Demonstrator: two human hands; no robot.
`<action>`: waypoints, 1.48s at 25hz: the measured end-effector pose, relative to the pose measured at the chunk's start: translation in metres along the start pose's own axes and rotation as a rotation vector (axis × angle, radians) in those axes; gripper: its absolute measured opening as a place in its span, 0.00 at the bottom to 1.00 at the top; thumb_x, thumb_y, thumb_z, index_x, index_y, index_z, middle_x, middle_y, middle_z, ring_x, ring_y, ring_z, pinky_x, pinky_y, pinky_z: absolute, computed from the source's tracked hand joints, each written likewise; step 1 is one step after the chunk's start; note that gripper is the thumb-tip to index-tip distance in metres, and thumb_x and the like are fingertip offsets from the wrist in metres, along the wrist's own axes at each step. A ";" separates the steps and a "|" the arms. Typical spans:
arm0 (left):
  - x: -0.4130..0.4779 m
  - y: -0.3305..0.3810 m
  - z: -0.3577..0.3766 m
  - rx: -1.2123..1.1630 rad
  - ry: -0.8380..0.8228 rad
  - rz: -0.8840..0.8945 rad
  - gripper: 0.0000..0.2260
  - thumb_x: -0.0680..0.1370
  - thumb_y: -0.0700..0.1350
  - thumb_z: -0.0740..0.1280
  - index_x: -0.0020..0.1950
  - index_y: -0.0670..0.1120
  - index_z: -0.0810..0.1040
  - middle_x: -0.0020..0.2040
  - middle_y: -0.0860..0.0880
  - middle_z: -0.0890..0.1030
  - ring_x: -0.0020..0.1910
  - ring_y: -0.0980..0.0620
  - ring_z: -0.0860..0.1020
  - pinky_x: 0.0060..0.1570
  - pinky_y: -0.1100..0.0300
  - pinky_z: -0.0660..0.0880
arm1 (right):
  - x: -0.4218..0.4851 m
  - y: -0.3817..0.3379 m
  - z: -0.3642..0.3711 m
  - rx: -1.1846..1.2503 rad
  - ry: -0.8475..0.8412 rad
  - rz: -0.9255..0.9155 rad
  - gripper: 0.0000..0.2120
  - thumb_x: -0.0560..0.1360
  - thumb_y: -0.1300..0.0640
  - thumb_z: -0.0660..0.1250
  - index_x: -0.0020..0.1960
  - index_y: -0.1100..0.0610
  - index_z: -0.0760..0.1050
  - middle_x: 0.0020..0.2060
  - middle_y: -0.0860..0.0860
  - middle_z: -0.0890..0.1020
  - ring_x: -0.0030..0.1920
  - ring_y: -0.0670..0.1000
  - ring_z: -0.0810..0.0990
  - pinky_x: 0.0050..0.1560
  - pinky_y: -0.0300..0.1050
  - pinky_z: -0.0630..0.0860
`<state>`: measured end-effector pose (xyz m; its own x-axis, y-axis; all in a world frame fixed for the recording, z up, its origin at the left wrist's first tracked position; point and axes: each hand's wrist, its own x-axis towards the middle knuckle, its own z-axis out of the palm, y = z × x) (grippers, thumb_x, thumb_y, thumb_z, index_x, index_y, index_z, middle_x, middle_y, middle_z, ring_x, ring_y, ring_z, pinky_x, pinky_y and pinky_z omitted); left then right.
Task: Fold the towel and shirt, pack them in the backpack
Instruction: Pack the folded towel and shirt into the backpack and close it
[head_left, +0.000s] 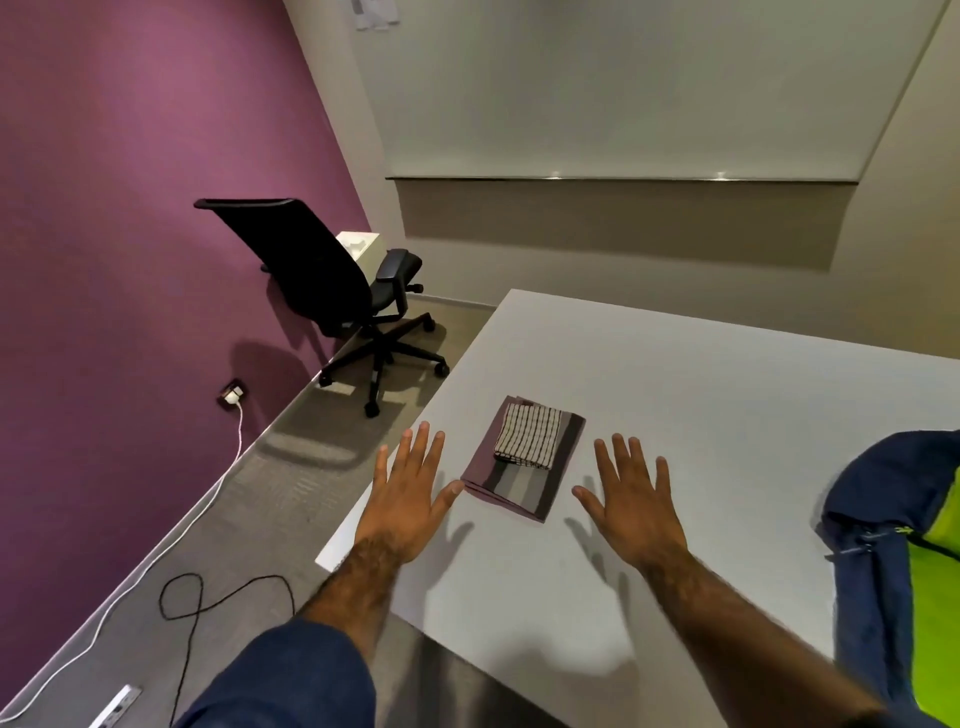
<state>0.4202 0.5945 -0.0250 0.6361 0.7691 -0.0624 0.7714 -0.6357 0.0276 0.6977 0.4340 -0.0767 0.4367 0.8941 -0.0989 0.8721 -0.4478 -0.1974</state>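
A folded shirt (519, 486) with purple and grey stripes lies flat on the white table (701, 395). On top of it rests a smaller folded towel (529, 435), checked in cream and dark lines. My left hand (410, 496) hovers just left of the stack, fingers spread, thumb close to the shirt's near-left corner. My right hand (631, 501) is spread to the right of the stack, a short gap away. Both hands hold nothing. The backpack (893, 561), navy with a bright green inside, lies at the table's right edge, partly cut off.
A black office chair (343, 296) stands on the carpet to the left near the purple wall. A white cable (208, 499) and a black cable (187, 613) run over the floor from a wall socket (234, 393). The table's near-left corner (324, 558) is below my left wrist.
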 end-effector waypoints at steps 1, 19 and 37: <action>0.009 0.000 0.000 0.005 0.003 0.013 0.34 0.80 0.70 0.35 0.81 0.55 0.30 0.79 0.54 0.26 0.78 0.52 0.27 0.75 0.49 0.26 | 0.007 -0.006 0.004 0.016 -0.004 -0.009 0.44 0.70 0.27 0.22 0.79 0.50 0.29 0.80 0.52 0.35 0.80 0.56 0.33 0.78 0.61 0.33; 0.325 -0.003 0.128 -0.032 -0.355 0.678 0.36 0.83 0.62 0.57 0.84 0.51 0.41 0.84 0.48 0.42 0.83 0.47 0.41 0.80 0.45 0.41 | 0.136 -0.119 0.123 0.197 -0.133 0.692 0.62 0.70 0.25 0.64 0.79 0.55 0.26 0.78 0.60 0.29 0.78 0.62 0.29 0.75 0.68 0.34; 0.313 0.016 0.158 -0.365 -0.523 0.264 0.48 0.75 0.69 0.66 0.82 0.44 0.49 0.75 0.39 0.69 0.72 0.39 0.70 0.70 0.39 0.70 | 0.166 -0.093 0.115 0.554 -0.025 1.258 0.43 0.74 0.46 0.73 0.78 0.63 0.56 0.69 0.59 0.72 0.67 0.61 0.73 0.66 0.58 0.73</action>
<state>0.6290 0.8149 -0.2021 0.7818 0.4009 -0.4776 0.6072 -0.6639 0.4366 0.6634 0.6238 -0.1865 0.8503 -0.1078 -0.5151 -0.3086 -0.8950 -0.3221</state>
